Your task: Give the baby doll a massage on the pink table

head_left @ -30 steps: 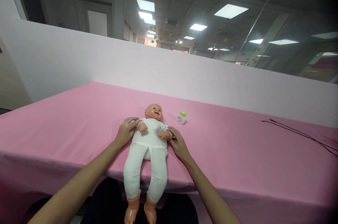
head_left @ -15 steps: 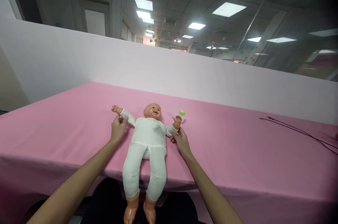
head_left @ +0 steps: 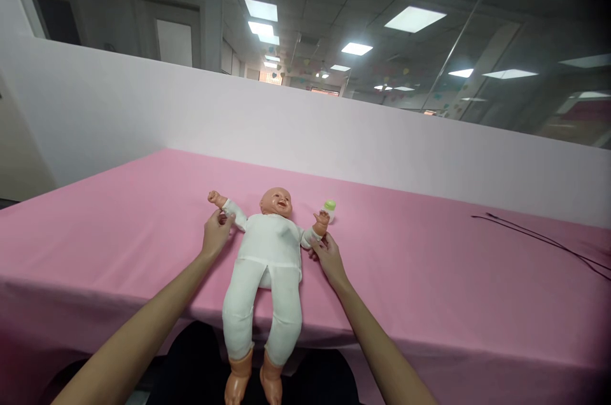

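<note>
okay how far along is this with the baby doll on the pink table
Done: the doll lies face up on the pink table, arms spread. In hand: the left hand grips one sleeve, the right hand the other wrist. Left: the small bottle stands untouched beside it.

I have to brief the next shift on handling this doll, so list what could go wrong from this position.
1. The doll lies with its legs hanging past the table edge; a pull toward the person could slide it off.
2. The small green-capped bottle stands right behind the doll's raised arm held by the right hand; swinging that arm outward may knock it over.
3. The left hand pinches only the sleeve near the wrist, so the fabric might slip.
</note>
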`<state>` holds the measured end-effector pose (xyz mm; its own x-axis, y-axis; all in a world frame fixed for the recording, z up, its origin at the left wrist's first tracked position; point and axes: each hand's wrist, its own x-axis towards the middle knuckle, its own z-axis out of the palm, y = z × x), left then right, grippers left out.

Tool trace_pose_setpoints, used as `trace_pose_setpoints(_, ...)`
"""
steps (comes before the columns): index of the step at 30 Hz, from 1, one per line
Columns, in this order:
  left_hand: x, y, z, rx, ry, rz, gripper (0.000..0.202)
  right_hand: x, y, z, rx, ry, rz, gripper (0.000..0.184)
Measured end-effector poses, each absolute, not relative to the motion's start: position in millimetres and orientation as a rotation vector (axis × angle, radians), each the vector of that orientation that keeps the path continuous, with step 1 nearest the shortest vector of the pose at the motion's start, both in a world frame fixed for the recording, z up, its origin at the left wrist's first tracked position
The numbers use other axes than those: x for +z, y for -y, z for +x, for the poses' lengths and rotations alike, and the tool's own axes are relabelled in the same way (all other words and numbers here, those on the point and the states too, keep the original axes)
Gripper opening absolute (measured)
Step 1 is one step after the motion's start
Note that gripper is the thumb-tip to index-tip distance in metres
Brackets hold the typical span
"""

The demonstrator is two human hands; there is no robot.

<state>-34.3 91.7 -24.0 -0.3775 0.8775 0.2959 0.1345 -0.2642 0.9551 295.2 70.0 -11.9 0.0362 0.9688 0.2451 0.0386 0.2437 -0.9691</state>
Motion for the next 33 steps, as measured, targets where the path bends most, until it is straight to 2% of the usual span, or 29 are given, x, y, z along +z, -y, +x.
trace_pose_setpoints(33, -22.9, -89.2, -34.5, 1.653, -1.428, 1.293, 0.054, -9.5, -69.7, 295.0, 0.974, 1.277, -1.104, 0.068)
